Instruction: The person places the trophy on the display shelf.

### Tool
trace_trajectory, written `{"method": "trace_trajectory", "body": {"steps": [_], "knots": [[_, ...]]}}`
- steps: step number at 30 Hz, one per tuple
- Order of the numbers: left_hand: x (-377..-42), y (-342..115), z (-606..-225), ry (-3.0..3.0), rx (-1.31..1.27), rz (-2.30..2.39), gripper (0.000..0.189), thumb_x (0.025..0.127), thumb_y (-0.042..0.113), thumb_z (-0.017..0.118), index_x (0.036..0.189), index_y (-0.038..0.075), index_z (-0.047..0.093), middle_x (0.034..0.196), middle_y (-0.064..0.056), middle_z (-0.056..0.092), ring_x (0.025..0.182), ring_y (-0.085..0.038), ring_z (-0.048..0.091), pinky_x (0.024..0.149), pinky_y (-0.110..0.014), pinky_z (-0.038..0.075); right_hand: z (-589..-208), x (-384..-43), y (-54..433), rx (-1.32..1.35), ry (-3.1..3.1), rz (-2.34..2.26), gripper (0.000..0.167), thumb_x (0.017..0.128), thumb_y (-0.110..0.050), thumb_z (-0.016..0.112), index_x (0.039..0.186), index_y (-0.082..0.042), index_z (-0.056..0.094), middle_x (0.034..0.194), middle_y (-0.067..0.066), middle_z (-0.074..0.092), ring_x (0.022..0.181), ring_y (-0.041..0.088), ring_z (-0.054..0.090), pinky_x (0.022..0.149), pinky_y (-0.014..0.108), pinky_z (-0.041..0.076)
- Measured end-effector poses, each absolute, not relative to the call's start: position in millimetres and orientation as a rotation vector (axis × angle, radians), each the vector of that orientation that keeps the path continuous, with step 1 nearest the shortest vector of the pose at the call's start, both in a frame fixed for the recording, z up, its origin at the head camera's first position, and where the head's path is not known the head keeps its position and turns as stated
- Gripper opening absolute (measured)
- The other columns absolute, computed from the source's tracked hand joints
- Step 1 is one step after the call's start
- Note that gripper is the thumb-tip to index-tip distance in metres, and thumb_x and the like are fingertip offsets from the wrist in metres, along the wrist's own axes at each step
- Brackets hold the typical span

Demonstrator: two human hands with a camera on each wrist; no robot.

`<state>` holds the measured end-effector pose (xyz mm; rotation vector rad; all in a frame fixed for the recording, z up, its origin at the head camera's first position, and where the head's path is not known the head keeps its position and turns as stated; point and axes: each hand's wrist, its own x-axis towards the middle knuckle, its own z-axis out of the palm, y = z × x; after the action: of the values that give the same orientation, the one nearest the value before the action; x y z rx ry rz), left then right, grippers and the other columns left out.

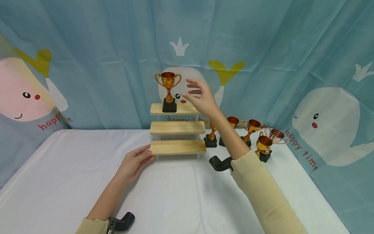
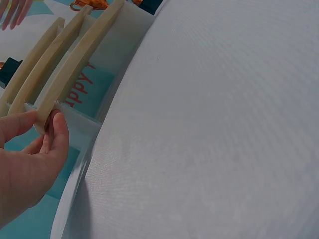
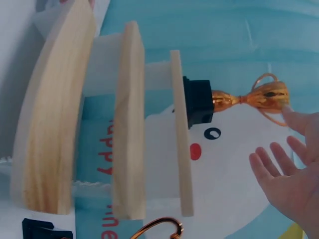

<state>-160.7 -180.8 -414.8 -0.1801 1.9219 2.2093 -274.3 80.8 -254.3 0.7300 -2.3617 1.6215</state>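
Observation:
A three-step wooden display stand (image 1: 177,148) with clear supports stands on the white table. On the left part of its top step, a gold trophy cup (image 1: 168,81) rests upright on its black base. My right hand (image 1: 202,99) hovers just right of the cup, fingers spread and bent a little, holding nothing. In the right wrist view the cup (image 3: 269,97) is close to the thumb. My left hand (image 1: 135,164) pinches the left end of the lowest step; the left wrist view has the thumb on top of the board (image 2: 75,64) and fingers under it.
Several more trophies (image 1: 253,126) stand at the right of the stand, partly behind my right forearm; one is pinkish bronze (image 1: 276,136). A blue curtain (image 1: 117,87) with whale prints hangs behind the white tabletop (image 1: 73,169). Black wrist mounts (image 1: 219,163) jut from both sleeves.

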Motion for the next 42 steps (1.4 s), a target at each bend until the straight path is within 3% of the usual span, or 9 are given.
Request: {"method": "trace_trajectory", "body": {"steps": [11,25,42], "knots": [[-161,-182,-416,1.914,-0.169,2.228,0.054,0.113,0.006,0.049,0.16,-0.011,0.03,0.159,-0.031,0.038,0.105,0.001,0.067,0.101,-0.019,0.057,-282,-264,103,0.701,-2.323,1.662,0.055,0.102,-0.005,0.07,0.152,0.004,0.05,0.148,0.028,0.053,0.133,0.047,0.054,0.115,0.051,0.05],[-160,-181,-416,1.911,-0.187,2.217,0.056,0.113,0.01,0.051,0.162,-0.009,0.03,0.162,-0.03,0.037,0.107,0.0,0.066,0.101,-0.02,0.057,-302,-246,133,0.592,-2.322,1.675,0.055,0.102,-0.005,0.07,0.153,0.003,0.05,0.153,0.025,0.051,0.137,0.044,0.052,0.119,0.052,0.047],[-160,-180,-416,1.911,-0.213,2.228,0.056,0.113,0.011,0.051,0.162,-0.007,0.031,0.162,-0.029,0.038,0.107,0.0,0.067,0.101,-0.02,0.057,-317,-228,153,0.53,-2.257,1.645,0.052,0.102,-0.003,0.069,0.151,0.003,0.051,0.148,0.027,0.053,0.135,0.043,0.055,0.116,0.048,0.051]]}}
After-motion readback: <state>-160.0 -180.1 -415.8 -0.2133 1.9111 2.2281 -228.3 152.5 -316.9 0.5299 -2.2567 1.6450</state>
